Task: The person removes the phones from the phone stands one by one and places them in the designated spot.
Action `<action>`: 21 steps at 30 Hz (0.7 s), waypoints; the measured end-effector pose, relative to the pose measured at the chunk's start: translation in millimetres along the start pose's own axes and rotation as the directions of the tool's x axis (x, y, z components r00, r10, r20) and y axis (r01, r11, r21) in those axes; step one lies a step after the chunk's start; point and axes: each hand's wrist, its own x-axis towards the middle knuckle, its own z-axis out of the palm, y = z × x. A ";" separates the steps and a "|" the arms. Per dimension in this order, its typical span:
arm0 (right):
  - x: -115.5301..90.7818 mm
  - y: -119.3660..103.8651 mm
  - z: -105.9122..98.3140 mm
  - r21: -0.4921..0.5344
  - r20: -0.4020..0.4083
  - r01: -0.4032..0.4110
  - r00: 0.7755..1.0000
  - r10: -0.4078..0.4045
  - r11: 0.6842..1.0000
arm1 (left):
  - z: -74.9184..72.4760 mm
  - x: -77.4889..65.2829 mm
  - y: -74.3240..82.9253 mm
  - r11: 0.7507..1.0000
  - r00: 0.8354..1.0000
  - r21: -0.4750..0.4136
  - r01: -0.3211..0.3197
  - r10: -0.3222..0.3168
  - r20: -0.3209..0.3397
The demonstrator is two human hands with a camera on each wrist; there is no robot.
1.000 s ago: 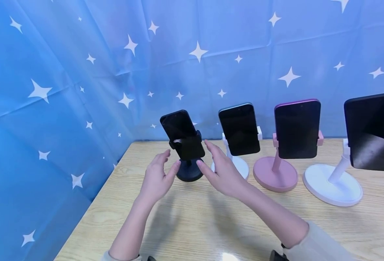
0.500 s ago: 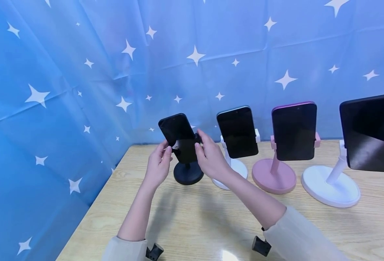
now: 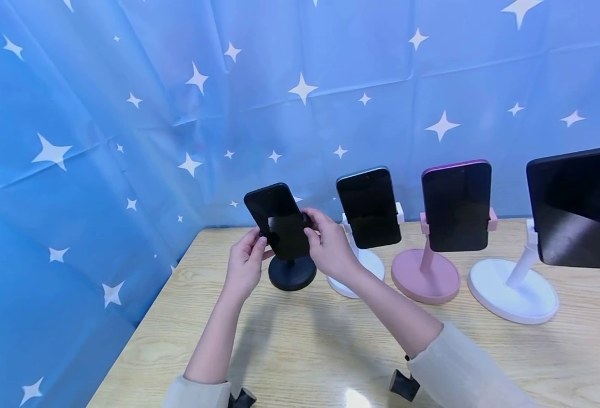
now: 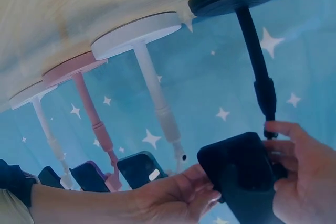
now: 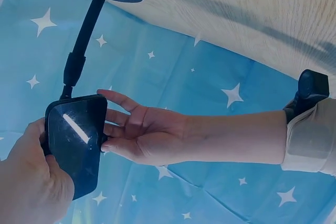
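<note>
A black phone (image 3: 278, 212) leans, tilted, in a black phone stand (image 3: 292, 276) at the left of the row. My left hand (image 3: 245, 259) pinches the left side of the stand's clamp, thumb in front, fingers partly behind. On the opposite side, my right hand (image 3: 332, 245) grips the clamp, its thumb at the front near the phone's edge. The left wrist view has the phone (image 4: 239, 169) between both hands, below the stand's thin pole (image 4: 252, 43) in that upside-down picture. Glare lies across the phone's dark screen (image 5: 76, 140) in the right wrist view. The fingers hide most of the clamp.
Rightward along the wooden table (image 3: 187, 340) stand a white stand with a phone (image 3: 370, 208), a pink stand (image 3: 426, 277) with a pink-edged phone (image 3: 458, 207), and a larger white stand (image 3: 514, 292) with a tablet (image 3: 581, 207). A starry blue curtain (image 3: 142, 136) hangs behind.
Both hands were apart from the black phone and its stand a second ago. They moved inward and took hold of the clamp's two sides. The head view shifted slightly.
</note>
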 end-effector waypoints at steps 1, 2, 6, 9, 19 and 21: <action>-0.3 0.4 -0.9 -0.001 0.003 0.005 1.000 -0.005 1.000 | 0.9 -0.8 -0.1 1.000 1.000 -0.026 0.003 -0.003 -0.002; -0.8 0.9 -1.5 -0.005 0.003 0.014 1.000 -0.014 1.000 | 1.2 -1.8 -0.1 0.999 1.000 -0.049 0.006 -0.006 -0.002; -4.4 3.7 -4.5 -0.061 -0.014 0.083 0.996 -0.084 0.995 | 1.2 -5.8 -0.5 0.997 1.000 -0.079 -0.012 0.013 0.018; -7.7 5.5 -6.8 -0.106 -0.035 0.142 0.989 -0.147 0.984 | -0.3 -9.2 0.0 0.997 0.999 -0.070 -0.023 0.025 0.035; -28.2 1.0 -18.0 -0.125 -0.040 0.231 0.971 -0.237 0.965 | -8.2 -24.5 9.5 0.989 0.976 -0.098 -0.114 0.130 0.174; -34.7 -1.5 -22.2 -0.107 -0.044 0.248 0.966 -0.254 0.963 | -8.1 -29.0 14.0 0.984 0.968 -0.113 -0.138 0.158 0.196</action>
